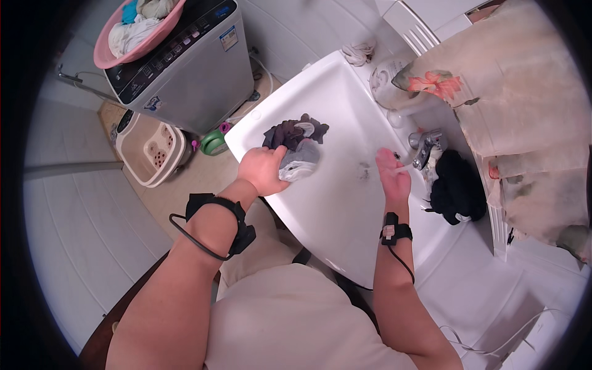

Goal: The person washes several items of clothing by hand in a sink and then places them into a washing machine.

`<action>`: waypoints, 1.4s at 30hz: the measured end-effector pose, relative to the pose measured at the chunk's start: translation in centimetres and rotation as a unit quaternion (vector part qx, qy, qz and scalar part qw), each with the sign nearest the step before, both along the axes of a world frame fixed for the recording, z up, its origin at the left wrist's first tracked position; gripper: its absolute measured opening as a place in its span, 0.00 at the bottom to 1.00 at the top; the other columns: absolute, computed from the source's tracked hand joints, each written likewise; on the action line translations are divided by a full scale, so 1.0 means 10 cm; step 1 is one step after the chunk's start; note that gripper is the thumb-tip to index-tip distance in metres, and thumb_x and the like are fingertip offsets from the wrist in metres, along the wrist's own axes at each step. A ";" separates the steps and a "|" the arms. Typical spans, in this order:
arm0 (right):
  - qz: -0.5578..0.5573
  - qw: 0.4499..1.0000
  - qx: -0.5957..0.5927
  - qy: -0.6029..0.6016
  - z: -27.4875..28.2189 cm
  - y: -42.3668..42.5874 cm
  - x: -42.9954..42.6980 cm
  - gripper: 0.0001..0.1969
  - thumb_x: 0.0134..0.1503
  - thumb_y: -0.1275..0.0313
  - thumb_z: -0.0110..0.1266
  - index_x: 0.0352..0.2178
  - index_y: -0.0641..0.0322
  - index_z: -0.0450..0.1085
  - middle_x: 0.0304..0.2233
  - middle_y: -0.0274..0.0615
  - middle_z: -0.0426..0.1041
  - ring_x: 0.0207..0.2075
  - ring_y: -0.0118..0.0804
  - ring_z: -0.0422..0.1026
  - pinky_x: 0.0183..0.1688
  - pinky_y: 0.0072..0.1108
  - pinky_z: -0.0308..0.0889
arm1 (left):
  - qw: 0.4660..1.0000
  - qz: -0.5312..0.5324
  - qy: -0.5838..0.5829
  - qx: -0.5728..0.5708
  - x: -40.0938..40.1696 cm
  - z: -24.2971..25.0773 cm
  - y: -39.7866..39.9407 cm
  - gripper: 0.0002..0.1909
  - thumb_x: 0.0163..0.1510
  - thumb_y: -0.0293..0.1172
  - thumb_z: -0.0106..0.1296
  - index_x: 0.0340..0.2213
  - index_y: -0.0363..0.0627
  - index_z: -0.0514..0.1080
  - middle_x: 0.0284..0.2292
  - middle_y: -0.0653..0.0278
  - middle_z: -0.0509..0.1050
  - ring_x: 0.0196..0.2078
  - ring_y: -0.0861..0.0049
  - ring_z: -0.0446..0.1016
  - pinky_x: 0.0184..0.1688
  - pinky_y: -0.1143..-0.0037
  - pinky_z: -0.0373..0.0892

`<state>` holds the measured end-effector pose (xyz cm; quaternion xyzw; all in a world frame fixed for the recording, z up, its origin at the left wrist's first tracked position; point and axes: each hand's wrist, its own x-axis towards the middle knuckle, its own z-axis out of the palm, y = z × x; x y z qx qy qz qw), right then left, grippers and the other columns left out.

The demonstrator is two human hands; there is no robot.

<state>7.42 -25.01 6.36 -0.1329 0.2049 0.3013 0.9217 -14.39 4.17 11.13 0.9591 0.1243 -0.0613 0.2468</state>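
At the near left rim of the white sink [333,203], my left hand [261,170] grips a bunched grey and white cloth [300,162], possibly socks. Just beyond it a dark brown-purple cloth [289,132] lies crumpled inside the basin. My right hand [393,173] is held palm up below the chrome faucet [421,150], and a thin stream of water runs onto it. Nothing is in that hand, and its fingers are partly spread. A drain [364,170] shows in the basin between the two hands.
Black cloth [458,187] is heaped behind the faucet, and a pale cloth [359,53] lies at the sink's far corner. A floral cover [518,101] hangs at right. To the left stand a washing machine [194,69] bearing a pink laundry basin [164,37], and a foot bath [143,152].
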 end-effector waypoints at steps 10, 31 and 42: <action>0.185 0.951 -0.249 -0.013 -0.03 -0.02 0.05 0.17 0.57 0.72 0.34 0.42 0.79 0.60 0.44 0.58 0.65 0.48 0.53 0.64 0.53 0.37 0.59 | 0.999 -0.013 0.030 0.008 0.04 0.09 0.00 0.23 0.33 0.40 0.55 0.32 0.43 0.64 0.25 0.58 0.72 0.33 0.63 0.70 0.37 0.69 0.65; 0.171 0.980 0.014 0.102 -0.23 -0.58 0.28 0.10 0.54 0.75 0.41 0.37 0.68 0.65 0.31 0.43 0.70 0.30 0.39 0.68 0.29 0.19 0.68 | 1.000 -0.006 -0.009 -0.001 0.01 0.01 0.02 0.24 0.31 0.40 0.56 0.31 0.44 0.64 0.23 0.57 0.71 0.31 0.60 0.70 0.34 0.66 0.65; 0.191 0.960 -0.206 0.015 0.19 -0.27 0.14 0.15 0.57 0.73 0.39 0.40 0.77 0.62 0.38 0.51 0.68 0.40 0.46 0.68 0.45 0.29 0.67 | 1.000 -0.001 -0.001 -0.005 -0.02 0.03 0.03 0.24 0.30 0.40 0.56 0.32 0.44 0.64 0.24 0.57 0.71 0.31 0.61 0.70 0.34 0.66 0.65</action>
